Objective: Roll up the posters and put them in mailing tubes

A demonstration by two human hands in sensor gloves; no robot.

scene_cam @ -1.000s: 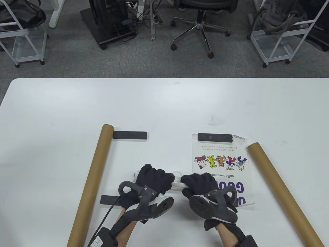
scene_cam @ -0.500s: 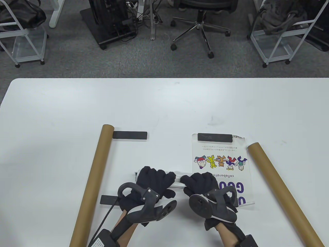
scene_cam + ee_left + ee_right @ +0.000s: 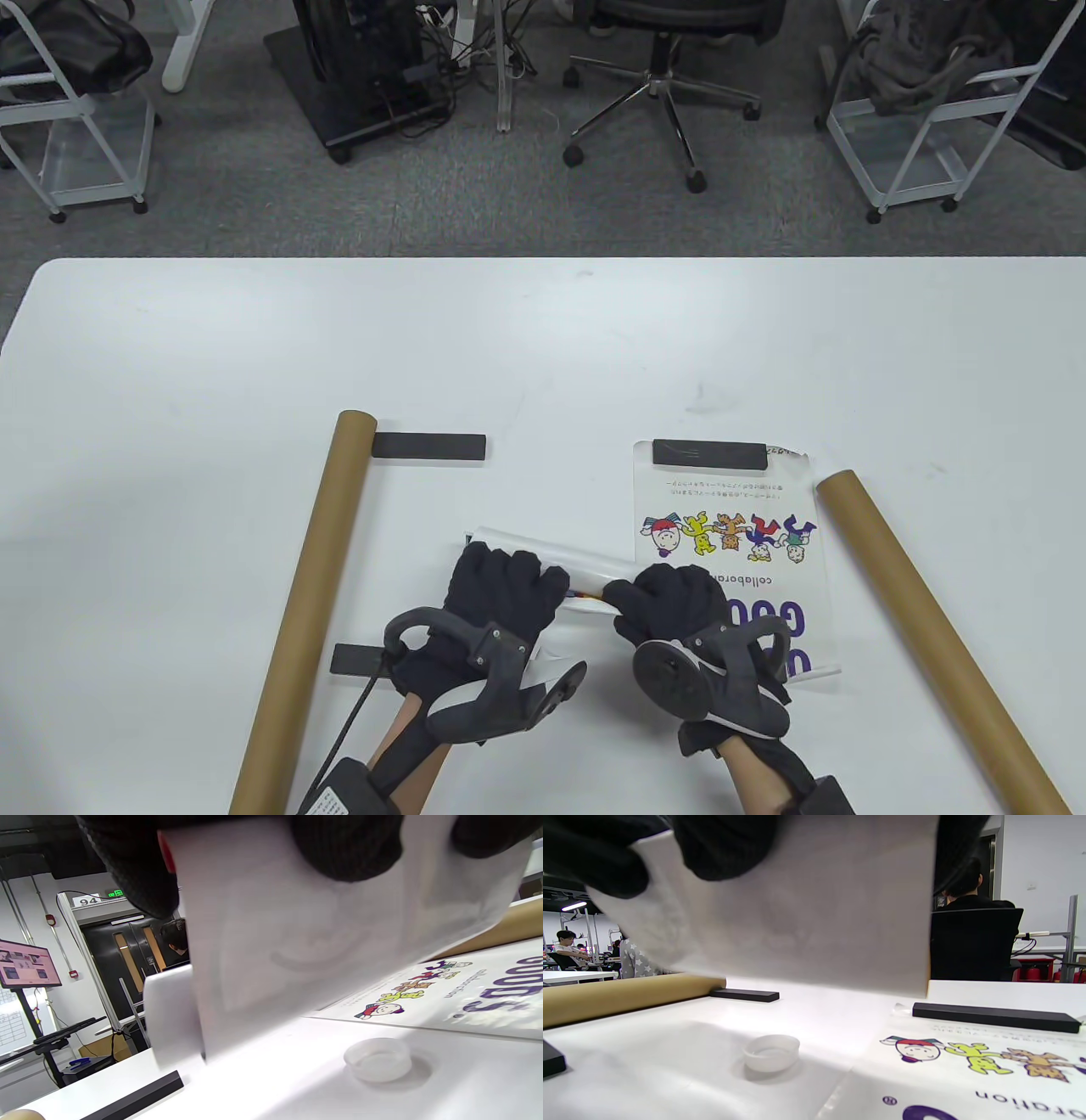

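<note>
The white surface [image 3: 254,356] carries two brown mailing tubes, the left tube [image 3: 305,594] and the right tube [image 3: 933,628], set either side within reach for loading. The flat poster [image 3: 730,552] lies between them, its far edge pinned by a black weight bar [image 3: 709,452], presumably to stop curling. The rolled poster [image 3: 551,564] is lifted clear of the surface; the left hand [image 3: 501,594] and right hand [image 3: 674,603] each curl a grip round it, probably keeping the coil tight. A small clear cap [image 3: 772,1052] sits beneath.

Table view looks down; 2 wrist views, seemingly table-low, share the poster [image 3: 967,1069].
</note>
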